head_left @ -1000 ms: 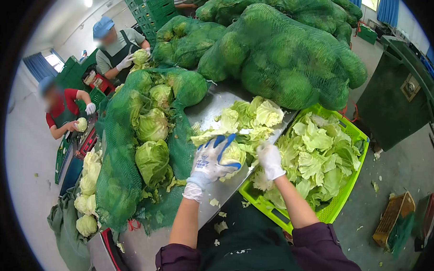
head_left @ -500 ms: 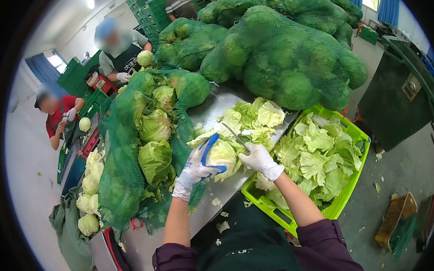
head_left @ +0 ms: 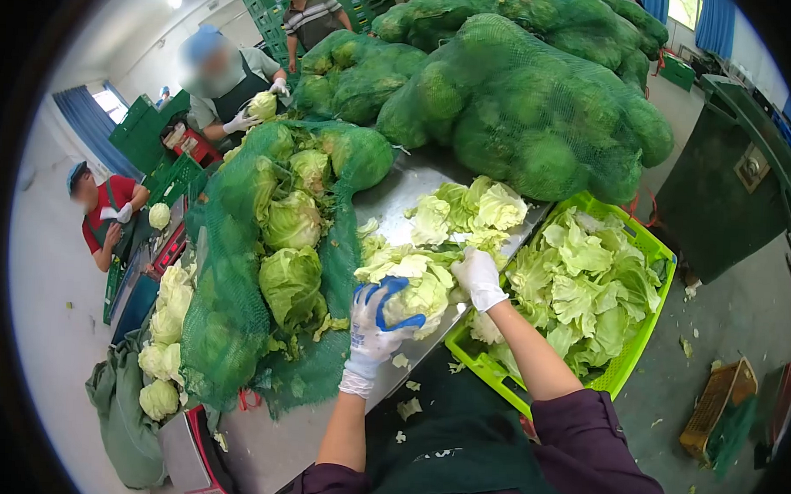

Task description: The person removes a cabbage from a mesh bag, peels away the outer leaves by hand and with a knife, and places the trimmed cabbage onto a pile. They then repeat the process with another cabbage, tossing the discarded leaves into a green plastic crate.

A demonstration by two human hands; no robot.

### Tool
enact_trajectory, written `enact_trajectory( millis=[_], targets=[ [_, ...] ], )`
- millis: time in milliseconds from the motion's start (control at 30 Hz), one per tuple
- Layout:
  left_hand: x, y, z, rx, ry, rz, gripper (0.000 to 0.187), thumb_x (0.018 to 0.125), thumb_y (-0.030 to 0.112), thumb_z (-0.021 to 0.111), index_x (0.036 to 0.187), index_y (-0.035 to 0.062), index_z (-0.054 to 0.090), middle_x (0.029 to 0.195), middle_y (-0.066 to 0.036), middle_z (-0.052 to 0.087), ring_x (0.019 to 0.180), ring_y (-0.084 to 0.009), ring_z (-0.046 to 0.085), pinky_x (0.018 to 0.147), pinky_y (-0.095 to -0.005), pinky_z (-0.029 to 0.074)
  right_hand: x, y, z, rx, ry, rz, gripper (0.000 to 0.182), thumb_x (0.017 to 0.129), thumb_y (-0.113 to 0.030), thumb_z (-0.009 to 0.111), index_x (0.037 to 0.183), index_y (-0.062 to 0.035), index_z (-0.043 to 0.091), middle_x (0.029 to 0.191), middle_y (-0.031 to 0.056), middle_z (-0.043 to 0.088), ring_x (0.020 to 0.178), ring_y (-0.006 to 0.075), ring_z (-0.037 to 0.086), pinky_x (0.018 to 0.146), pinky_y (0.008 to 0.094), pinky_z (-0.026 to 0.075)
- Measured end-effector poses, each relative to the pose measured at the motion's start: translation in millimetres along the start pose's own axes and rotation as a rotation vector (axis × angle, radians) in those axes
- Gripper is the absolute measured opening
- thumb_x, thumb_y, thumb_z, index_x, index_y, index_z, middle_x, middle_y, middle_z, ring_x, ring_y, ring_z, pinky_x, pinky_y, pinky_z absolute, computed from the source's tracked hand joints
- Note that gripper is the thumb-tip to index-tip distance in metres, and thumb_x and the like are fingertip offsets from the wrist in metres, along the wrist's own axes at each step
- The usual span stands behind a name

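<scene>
My left hand [head_left: 381, 325], in a white glove with blue-coated fingers, is curled round the near left side of a pale green cabbage [head_left: 429, 293] with loose outer leaves. The fingers of my right hand [head_left: 479, 280], in a thin white glove, are closed on a knife at the cabbage's right side; its blade is mostly hidden now. Trimmed leaves [head_left: 475, 206] lie on the metal table [head_left: 399, 188] just beyond. To the left, an opened green net bag [head_left: 222, 302] holds several whole cabbages [head_left: 291, 287].
A lime-green crate [head_left: 622, 372] full of leaves stands at the right. Stuffed net bags [head_left: 526, 112] are piled at the back. A dark green bin [head_left: 720, 184] is far right. Two co-workers [head_left: 231, 80] [head_left: 109, 206] work at the left, and another person [head_left: 312, 22] stands behind.
The cabbage has turned and shifted slightly right, with my left hand moving along. My right hand has moved a little to the right, and the knife blade has dropped from clear view.
</scene>
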State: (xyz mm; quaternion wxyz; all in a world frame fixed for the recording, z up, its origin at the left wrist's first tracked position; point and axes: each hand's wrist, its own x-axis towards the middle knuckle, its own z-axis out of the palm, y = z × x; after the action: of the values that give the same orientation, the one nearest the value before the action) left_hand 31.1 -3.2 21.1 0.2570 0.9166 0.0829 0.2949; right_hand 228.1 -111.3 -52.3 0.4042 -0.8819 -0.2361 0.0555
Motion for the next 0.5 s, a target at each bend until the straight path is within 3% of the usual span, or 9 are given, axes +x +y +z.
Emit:
enact_trajectory(
  millis=[133,167,200,267,333,400,433,467,500],
  targets=[
    [-10,-19,-22,-0.664,-0.009,-0.351,0.087,0.061,0.004,0.076,0.139,0.0013,0.037,0.134,-0.01,0.047,0.123,-0.0219,0.044,0.105,-0.034,0.035,-2,-8,-7,0.084,0.009,0.072,0.026,0.071,-0.021,0.06,0.08,0.0037,0.062,0.08,0.0281,0.063,0.08,0.042,0.062,0.074,0.0456,0.05],
    [-14,-31,-31,-0.686,-0.031,-0.362,0.088,0.061,0.0,0.073,0.14,0.0017,0.035,0.138,-0.009,0.043,0.124,-0.0201,0.042,0.105,-0.0335,0.035,-2,-15,-15,0.137,-0.077,0.128,0.039,0.072,-0.025,0.062,0.096,0.0049,0.062,0.088,0.0286,0.064,0.085,0.0398,0.063,0.079,0.043,0.049],
    [-18,-41,-39,-0.694,-0.051,-0.358,0.088,0.066,0.007,0.072,0.143,0.0025,0.03,0.142,-0.009,0.038,0.125,-0.0201,0.042,0.105,-0.0331,0.034,-4,-20,-17,0.138,-0.082,0.12,0.039,0.072,-0.025,0.062,0.096,0.0049,0.062,0.088,0.0286,0.064,0.085,0.0398,0.063,0.079,0.043,0.049],
    [-30,-49,-59,-1.055,-0.031,-0.52,0.086,0.069,0.006,0.068,0.144,0.0028,0.027,0.142,-0.009,0.036,0.126,-0.0208,0.042,0.104,-0.0323,0.036,-10,-32,-15,0.519,-0.174,0.153,0.065,0.075,-0.039,0.065,0.119,0.0065,0.054,0.099,0.0275,0.064,0.093,0.037,0.063,0.087,0.0398,0.047],
    [-38,-54,-68,-1.03,-0.056,-0.47,0.086,0.073,0.01,0.067,0.146,0.0041,0.022,0.144,-0.008,0.035,0.128,-0.021,0.039,0.105,-0.0324,0.035,-21,-47,-4,0.274,-0.076,-0.099,0.096,0.072,-0.064,0.063,0.133,0.0078,0.041,0.105,0.028,0.063,0.1,0.0385,0.061,0.09,0.0387,0.046],
    [-33,-31,-65,-0.875,0.046,-0.479,0.086,0.073,0.008,0.07,0.146,0.005,0.024,0.144,-0.009,0.034,0.129,-0.0215,0.038,0.105,-0.0322,0.035,-36,-86,-16,0.114,-0.302,-0.053,0.102,0.071,-0.063,0.066,0.137,0.0081,0.034,0.102,0.0301,0.062,0.096,0.04,0.062,0.085,0.0405,0.048],
    [-32,-25,-58,-0.852,0.033,-0.531,0.089,0.07,0.003,0.074,0.145,0.0055,0.026,0.143,-0.009,0.034,0.128,-0.0217,0.037,0.106,-0.0326,0.034,-46,-99,-9,0.02,-0.212,-0.127,0.073,0.079,-0.049,0.067,0.122,0.0061,0.047,0.088,0.0252,0.065,0.081,0.0399,0.064,0.073,0.0424,0.052],
    [-37,-38,-51,-0.432,0.002,-0.41,0.087,0.068,-0.003,0.074,0.143,0.005,0.031,0.143,-0.009,0.031,0.128,-0.0204,0.036,0.104,-0.0312,0.038,-43,-96,3,0.018,-0.219,-0.135,0.073,0.079,-0.049,0.067,0.122,0.0061,0.047,0.088,0.0252,0.065,0.081,0.0399,0.064,0.073,0.0424,0.052],
    [-39,-36,-49,-0.669,0.031,-0.481,0.083,0.069,-0.002,0.074,0.141,0.0046,0.034,0.141,-0.009,0.035,0.126,-0.0204,0.039,0.101,-0.0307,0.04,-37,-87,24,-0.066,-0.156,-0.154,0.06,0.079,-0.042,0.067,0.112,0.0046,0.049,0.083,0.0235,0.065,0.077,0.0391,0.064,0.069,0.043,0.052]
  ],
)
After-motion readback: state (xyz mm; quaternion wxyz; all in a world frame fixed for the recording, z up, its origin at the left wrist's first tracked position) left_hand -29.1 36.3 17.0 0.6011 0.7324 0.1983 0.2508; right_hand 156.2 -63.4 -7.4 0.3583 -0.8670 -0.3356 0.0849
